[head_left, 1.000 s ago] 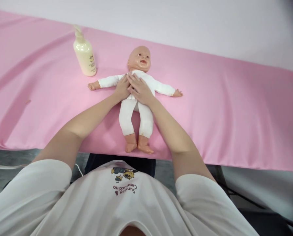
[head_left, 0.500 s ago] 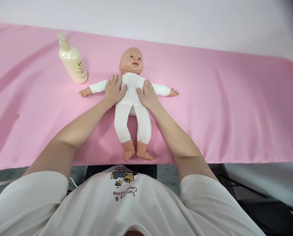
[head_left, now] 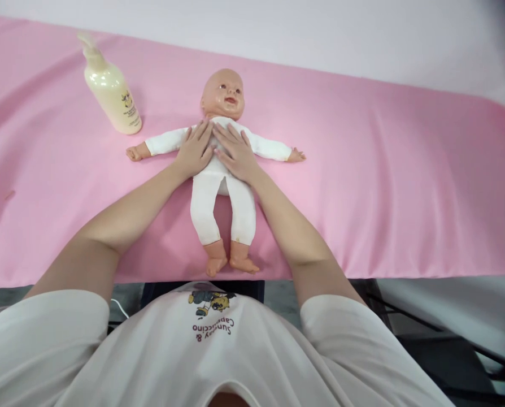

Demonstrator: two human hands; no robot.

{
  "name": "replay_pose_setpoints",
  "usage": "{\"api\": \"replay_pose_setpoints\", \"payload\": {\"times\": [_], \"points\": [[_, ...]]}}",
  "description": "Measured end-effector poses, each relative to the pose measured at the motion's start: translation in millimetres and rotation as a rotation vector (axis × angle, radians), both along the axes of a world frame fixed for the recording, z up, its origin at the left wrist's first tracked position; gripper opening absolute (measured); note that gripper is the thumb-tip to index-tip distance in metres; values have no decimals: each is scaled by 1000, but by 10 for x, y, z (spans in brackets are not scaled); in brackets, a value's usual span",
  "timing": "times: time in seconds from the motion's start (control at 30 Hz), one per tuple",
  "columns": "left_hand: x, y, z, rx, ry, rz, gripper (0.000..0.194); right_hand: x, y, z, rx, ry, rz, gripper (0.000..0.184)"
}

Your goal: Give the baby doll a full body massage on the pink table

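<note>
A baby doll [head_left: 244, 210] with a white cloth body lies on its back, arms stretched out sideways and feet towards me. Flat on the left side of its chest rests my left hand [head_left: 194, 150], fingers extended and holding nothing. My right hand [head_left: 238, 154] lies open across the middle and right of the chest, its fingertips pointing up and left. The two hands almost meet at the doll's breastbone, and they cover most of its upper chest. The doll's head, forearms and legs are uncovered.
A cream-coloured pump bottle [head_left: 112, 93] stands up and left of the doll, beyond its hand. Pink cloth [head_left: 362, 186] covers the table, whose front edge runs just in front of my body. Behind the table rises a white wall [head_left: 320, 34].
My right hand has moved inward from the doll's right side onto mid-chest. My left hand has shifted slightly towards the centre. The whole view has moved a little, with the bottle appearing further up and left.
</note>
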State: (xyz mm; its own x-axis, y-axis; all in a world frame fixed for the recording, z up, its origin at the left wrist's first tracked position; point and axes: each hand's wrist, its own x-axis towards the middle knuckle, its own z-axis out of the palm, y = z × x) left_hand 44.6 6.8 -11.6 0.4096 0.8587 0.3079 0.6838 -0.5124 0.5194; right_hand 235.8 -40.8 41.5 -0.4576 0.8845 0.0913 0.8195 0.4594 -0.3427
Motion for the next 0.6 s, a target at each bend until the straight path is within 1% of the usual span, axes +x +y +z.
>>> {"api": "replay_pose_setpoints", "payload": {"times": [0.07, 0.13, 0.2, 0.23, 0.27, 0.3, 0.4, 0.47, 0.53, 0.6], "points": [[-13, -12, 24, 12, 21, -44, 78, 31, 63, -51, -2, 26, -90, 64], [-38, -5, 23, 13, 28, -58, 79, -13, 47, -99, -29, 9, -258, 69], [-68, 29, -3, 5, 8, -56, 81, -129, -58, -109, -51, -32, -404, 74], [-83, 53, -22, 0, -9, -53, 81, -205, -142, -96, -47, -50, -430, 75], [-97, 79, -43, -2, -31, -51, 81, -284, -242, -74, -37, -69, -424, 74], [-109, 104, -63, -1, -55, -50, 81, -364, -354, -46, -25, -87, -386, 73], [-135, 156, -104, 0, -102, -62, 80, -562, -699, 37, 16, -133, -206, 73], [-147, 167, -112, -2, -108, -73, 80, -634, -868, 64, 17, -120, -169, 74], [-155, 169, -111, -7, -108, -78, 79, -649, -932, 67, -2, -79, -156, 74], [-155, 166, -105, -14, -114, -69, 77, -611, -869, 66, -28, -45, -126, 75]]}}
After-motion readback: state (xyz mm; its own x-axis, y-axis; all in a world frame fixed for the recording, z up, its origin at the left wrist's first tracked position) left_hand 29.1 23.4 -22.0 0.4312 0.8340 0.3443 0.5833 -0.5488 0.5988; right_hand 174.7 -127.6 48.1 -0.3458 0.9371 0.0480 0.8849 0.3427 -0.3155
